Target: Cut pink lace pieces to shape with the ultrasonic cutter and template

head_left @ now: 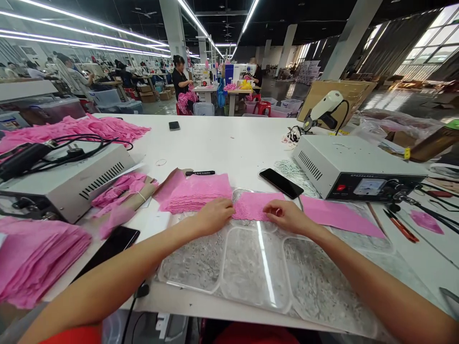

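A small pink fabric piece [251, 204] with a scalloped edge lies on a clear plastic mat [256, 267] in front of me. My left hand [216, 216] pinches its left end, with the fingers close together beside a stack of pink fabric pieces [199, 191]. At the piece's right end, my right hand [289, 216] has thumb and forefinger curled in on the cloth. Farther right, a longer pink strip [340, 216] lies flat. The fingertips of both hands are partly hidden.
A grey control box [358, 162] stands right, another [64, 177] left with a coiled cable. Phones [281, 183], a marker [200, 173] and orange-handled cutters [400, 225] lie about. Pink stacks [39, 258] fill the left. Beyond the table, a person [182, 81] handles pink cloth.
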Motion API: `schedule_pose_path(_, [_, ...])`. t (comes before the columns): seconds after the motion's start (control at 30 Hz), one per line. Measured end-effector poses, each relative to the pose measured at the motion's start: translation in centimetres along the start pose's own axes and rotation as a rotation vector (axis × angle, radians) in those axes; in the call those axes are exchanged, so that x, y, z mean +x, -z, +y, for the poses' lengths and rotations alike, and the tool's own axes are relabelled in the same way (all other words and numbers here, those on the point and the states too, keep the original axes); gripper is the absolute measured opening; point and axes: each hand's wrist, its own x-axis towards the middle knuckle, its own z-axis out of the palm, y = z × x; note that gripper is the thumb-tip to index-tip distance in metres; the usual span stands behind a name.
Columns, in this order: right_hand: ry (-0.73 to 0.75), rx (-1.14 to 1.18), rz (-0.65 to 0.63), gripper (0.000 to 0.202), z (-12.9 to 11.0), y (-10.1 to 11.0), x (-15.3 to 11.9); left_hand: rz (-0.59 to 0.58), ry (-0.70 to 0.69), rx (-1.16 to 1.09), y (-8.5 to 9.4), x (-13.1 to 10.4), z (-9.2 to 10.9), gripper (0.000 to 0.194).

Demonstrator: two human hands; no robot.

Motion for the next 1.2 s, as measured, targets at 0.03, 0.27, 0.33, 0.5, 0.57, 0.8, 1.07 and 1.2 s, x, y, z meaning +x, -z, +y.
schedule_pose_path(0.03, [-0.01,-0.002,0.0,0.014,0.3,-0.1,-0.3,-0.023,0.006,0.011,-0.7,1.0,0.5,0.016])
schedule_pose_path(0.27, [-0.027,0.038,-0.001,0.018,1.7,-0.8,-0.5,-0.126,0.094,0.037,-1.0,3.7,0.6,0.025])
schedule_pose_path(0.33, [-0.031,0.052,-0.005,0.019,1.8,-0.5,-0.6,-0.127,0.1,0.026,-0.1,3.7,0.5,0.026])
schedule_pose_path(0.5, [-0.03,0.036,-0.011,0.017,1.1,0.1,-0.9,-0.062,0.1,-0.014,1.5,3.9,0.7,0.016])
schedule_pose_path(0.57, [-0.03,-0.006,0.016,0.023,0.1,-0.2,-0.8,-0.015,0.1,-0.034,1.7,4.0,0.8,0.023])
schedule_pose_path(0.8, [-0.022,-0.337,0.141,0.023,-1.7,-2.4,0.4,0.103,0.055,-0.082,2.0,2.9,1.0,0.022])
schedule_pose_path(1.07, [0.108,-0.425,0.111,0.025,-0.6,-1.5,-5.8,0.028,-0.057,-0.112,1.2,-4.2,0.4,0.023])
schedule_pose_path(1.2, [0.336,-0.377,0.058,0.026,-3.2,-2.5,-9.4,-0.066,-0.107,-0.1,1.5,-8.0,0.6,0.022])
